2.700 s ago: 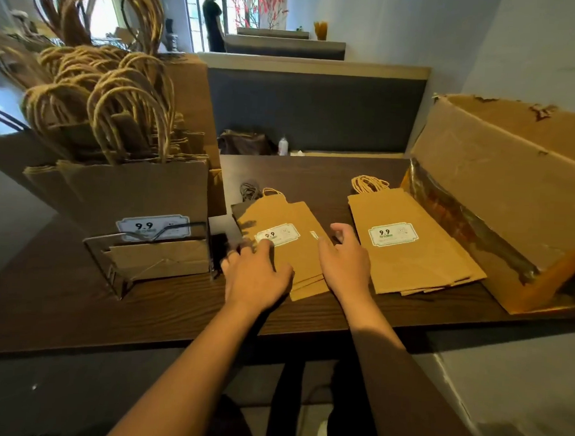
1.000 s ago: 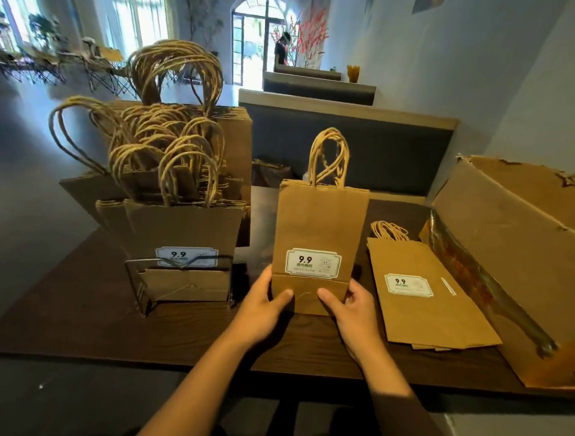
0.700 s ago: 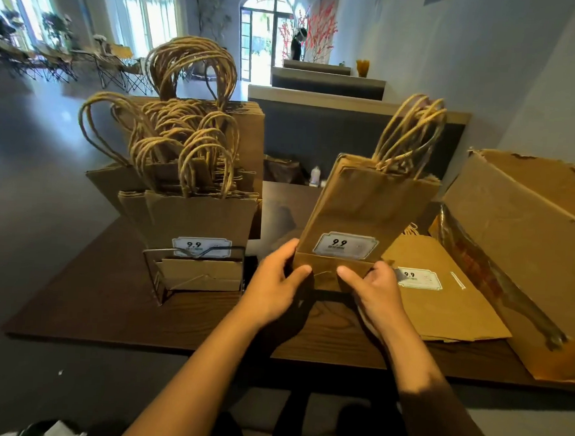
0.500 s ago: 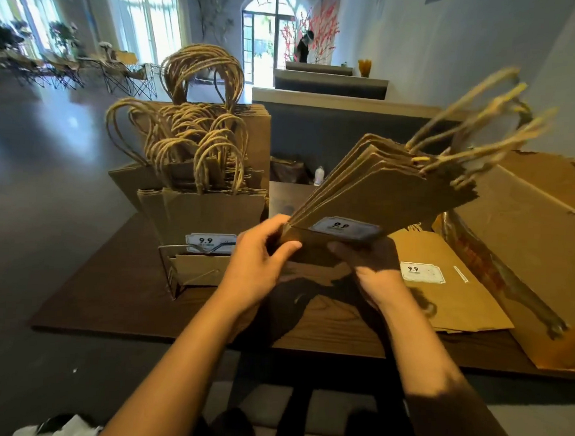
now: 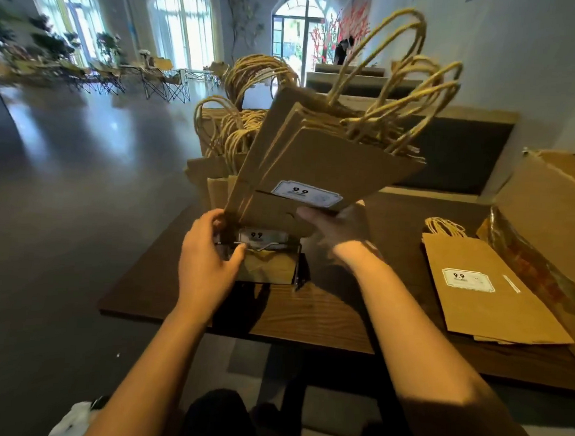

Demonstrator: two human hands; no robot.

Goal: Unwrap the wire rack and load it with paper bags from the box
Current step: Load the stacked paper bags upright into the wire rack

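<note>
A fanned bundle of brown paper bags with twisted rope handles and a white "9.9" label hangs tilted to the right, directly above the wire rack. My right hand grips the bundle's lower right edge. My left hand holds its lower left corner, down against the rack's front wire. The rack stands on the dark wooden table with several upright bags in it; the bundle hides most of them.
A flat stack of bags lies on the table to the right. Beyond it stands a large open cardboard box. A dark bench back runs behind the table. Open shiny floor spreads to the left, with folding chairs far off.
The bundle has gone from flat on the table to upright, then lifted and carried left to above the rack. Both hands travelled with it, and my view shifted left.
</note>
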